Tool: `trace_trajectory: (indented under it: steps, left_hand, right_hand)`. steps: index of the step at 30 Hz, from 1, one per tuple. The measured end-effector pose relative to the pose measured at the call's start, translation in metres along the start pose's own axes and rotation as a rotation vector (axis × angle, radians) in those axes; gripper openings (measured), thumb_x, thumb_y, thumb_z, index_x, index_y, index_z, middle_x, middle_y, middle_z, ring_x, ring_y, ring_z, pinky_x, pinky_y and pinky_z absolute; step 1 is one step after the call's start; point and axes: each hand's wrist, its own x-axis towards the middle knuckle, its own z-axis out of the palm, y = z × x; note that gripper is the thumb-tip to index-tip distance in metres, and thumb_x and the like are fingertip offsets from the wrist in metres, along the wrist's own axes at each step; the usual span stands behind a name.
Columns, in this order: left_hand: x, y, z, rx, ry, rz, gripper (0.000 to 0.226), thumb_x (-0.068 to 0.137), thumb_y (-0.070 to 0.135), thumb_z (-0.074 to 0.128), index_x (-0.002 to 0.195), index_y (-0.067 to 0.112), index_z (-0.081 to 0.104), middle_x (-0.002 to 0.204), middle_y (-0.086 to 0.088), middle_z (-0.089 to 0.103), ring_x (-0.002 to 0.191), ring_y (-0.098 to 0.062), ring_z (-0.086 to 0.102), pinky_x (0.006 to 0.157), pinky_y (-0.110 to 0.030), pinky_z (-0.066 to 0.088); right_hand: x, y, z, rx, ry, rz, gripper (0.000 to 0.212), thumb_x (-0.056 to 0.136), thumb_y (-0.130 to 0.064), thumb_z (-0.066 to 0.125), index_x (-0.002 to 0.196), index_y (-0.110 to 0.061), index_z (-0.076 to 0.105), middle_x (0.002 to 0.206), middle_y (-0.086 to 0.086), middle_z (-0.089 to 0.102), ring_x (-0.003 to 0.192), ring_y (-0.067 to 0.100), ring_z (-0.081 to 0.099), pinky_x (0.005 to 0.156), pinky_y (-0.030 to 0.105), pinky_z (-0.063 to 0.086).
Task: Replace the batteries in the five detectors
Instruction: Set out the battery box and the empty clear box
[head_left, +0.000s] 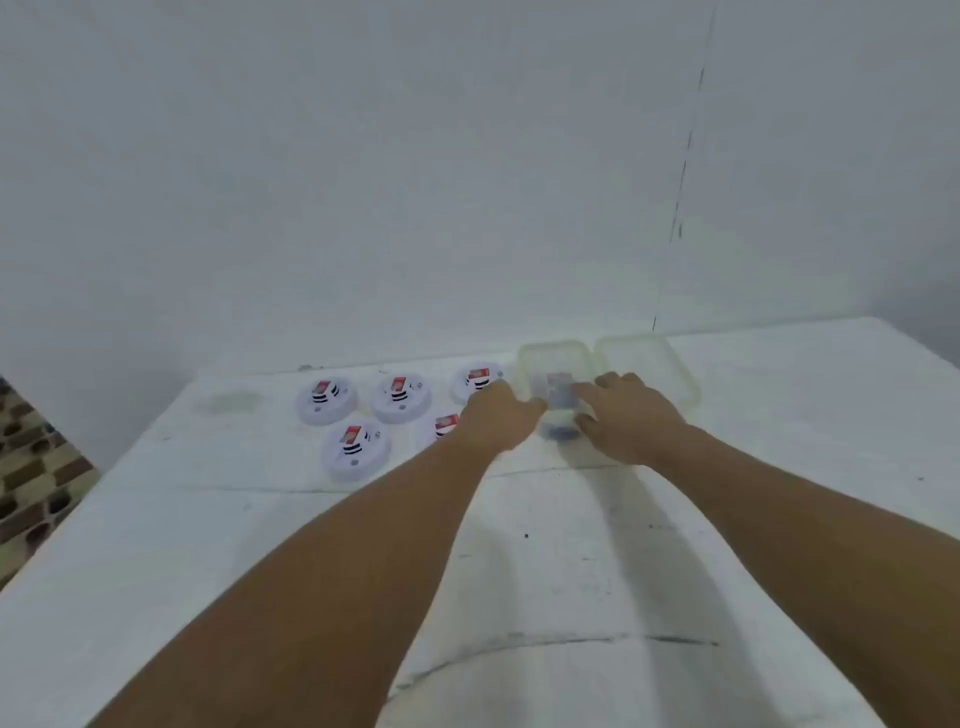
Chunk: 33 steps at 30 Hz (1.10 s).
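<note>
Against a pale wall (363, 182), scuffed white table (571, 571) beside patterned floor (31, 493).

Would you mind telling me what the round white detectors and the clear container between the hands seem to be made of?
The round white detectors look like moulded plastic with a smooth, slightly glossy shell, each bearing a red and white label. The clear container seems to be thin translucent plastic with a faint yellowish tint: the dark items inside show through its wall. The frame is blurred, so finer texture cannot be told.

Head view, forward and down over table (571, 571), slightly blurred, wall beyond
</note>
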Motion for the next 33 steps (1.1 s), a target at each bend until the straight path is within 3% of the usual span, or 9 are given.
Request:
trace_trajectory:
  steps: [5, 9, 12, 15, 19, 23, 26, 31, 33]
  left_hand:
    - [0.008, 0.007, 0.047, -0.626, -0.129, -0.38, 0.029, 0.102, 0.043, 0.06, 0.094, 0.015, 0.056, 0.091, -0.01, 0.057, 0.076, -0.023, 0.055, 0.065, -0.027, 0.051]
    - [0.014, 0.011, 0.068, -0.957, -0.08, -0.435, 0.021, 0.102, 0.021, 0.064, 0.119, 0.01, 0.064, 0.099, -0.017, 0.062, 0.077, -0.027, 0.057, 0.058, -0.03, 0.051]
    - [0.019, 0.005, 0.073, -1.051, -0.085, -0.439, 0.018, 0.105, 0.012, 0.057, 0.121, 0.006, 0.06, 0.104, -0.02, 0.063, 0.068, -0.024, 0.058, 0.043, -0.021, 0.048]
    - [0.02, -0.001, 0.074, -1.072, -0.057, -0.447, 0.029, 0.105, 0.012, 0.056, 0.133, 0.004, 0.059, 0.112, -0.022, 0.069, 0.066, -0.023, 0.067, 0.051, -0.027, 0.055]
    - [0.012, -0.011, 0.068, -1.01, 0.042, -0.445, 0.038, 0.103, 0.021, 0.051, 0.139, 0.01, 0.052, 0.087, -0.011, 0.068, 0.047, -0.016, 0.065, 0.048, -0.022, 0.053]
    - [-0.003, -0.03, 0.056, -0.941, 0.11, -0.461, 0.041, 0.103, 0.028, 0.051, 0.141, 0.019, 0.04, 0.092, -0.008, 0.06, 0.063, -0.016, 0.058, 0.055, -0.024, 0.051]
    - [-0.018, -0.049, 0.041, -0.834, 0.132, -0.455, 0.042, 0.102, 0.031, 0.048, 0.142, 0.019, 0.039, 0.091, -0.008, 0.057, 0.062, -0.015, 0.051, 0.053, -0.023, 0.046]
    - [-0.049, -0.082, 0.015, -0.673, 0.099, -0.358, 0.019, 0.104, 0.03, 0.044, 0.119, 0.019, 0.044, 0.071, -0.006, 0.042, 0.057, -0.017, 0.036, 0.056, -0.029, 0.035]
    - [-0.062, -0.094, 0.006, -0.643, 0.077, -0.34, 0.011, 0.104, 0.03, 0.044, 0.11, 0.02, 0.046, 0.072, -0.006, 0.04, 0.058, -0.018, 0.034, 0.057, -0.03, 0.034]
  right_hand:
    - [-0.004, 0.002, 0.01, -0.096, 0.101, -0.045, 0.046, 0.108, -0.044, 0.039, 0.149, -0.024, 0.046, 0.133, 0.01, 0.057, 0.12, 0.032, 0.051, 0.097, 0.042, 0.043]
    - [-0.005, 0.006, 0.007, -0.066, 0.122, -0.077, 0.041, 0.107, -0.037, 0.037, 0.141, -0.024, 0.055, 0.12, 0.009, 0.062, 0.106, 0.031, 0.057, 0.089, 0.04, 0.041]
    - [-0.006, 0.008, 0.005, 0.075, 0.082, -0.086, 0.041, 0.108, -0.036, 0.039, 0.144, -0.022, 0.052, 0.121, 0.011, 0.06, 0.101, 0.032, 0.061, 0.088, 0.041, 0.049]
    - [-0.009, 0.008, 0.007, 0.181, 0.085, -0.055, 0.045, 0.108, -0.038, 0.04, 0.15, -0.022, 0.046, 0.128, 0.012, 0.056, 0.1, 0.032, 0.063, 0.084, 0.039, 0.051]
    - [-0.009, 0.004, 0.006, 0.409, 0.097, 0.033, 0.05, 0.11, -0.044, 0.036, 0.156, -0.024, 0.036, 0.143, 0.011, 0.046, 0.112, 0.032, 0.061, 0.092, 0.041, 0.049]
    - [-0.007, 0.0, 0.004, 0.446, 0.08, 0.062, 0.057, 0.109, -0.049, 0.035, 0.159, -0.022, 0.031, 0.151, 0.015, 0.041, 0.128, 0.034, 0.053, 0.104, 0.045, 0.045]
    - [-0.011, -0.005, 0.006, 0.397, 0.075, 0.065, 0.059, 0.109, -0.048, 0.038, 0.16, -0.019, 0.03, 0.152, 0.016, 0.039, 0.139, 0.033, 0.041, 0.108, 0.044, 0.039]
    - [-0.028, -0.025, 0.012, 0.294, 0.071, 0.011, 0.053, 0.108, -0.047, 0.04, 0.152, -0.016, 0.041, 0.136, 0.014, 0.053, 0.123, 0.033, 0.055, 0.096, 0.042, 0.048]
    - [-0.038, -0.037, 0.017, 0.413, 0.057, 0.057, 0.054, 0.106, -0.048, 0.045, 0.151, -0.019, 0.042, 0.14, 0.011, 0.051, 0.12, 0.031, 0.058, 0.093, 0.04, 0.048]
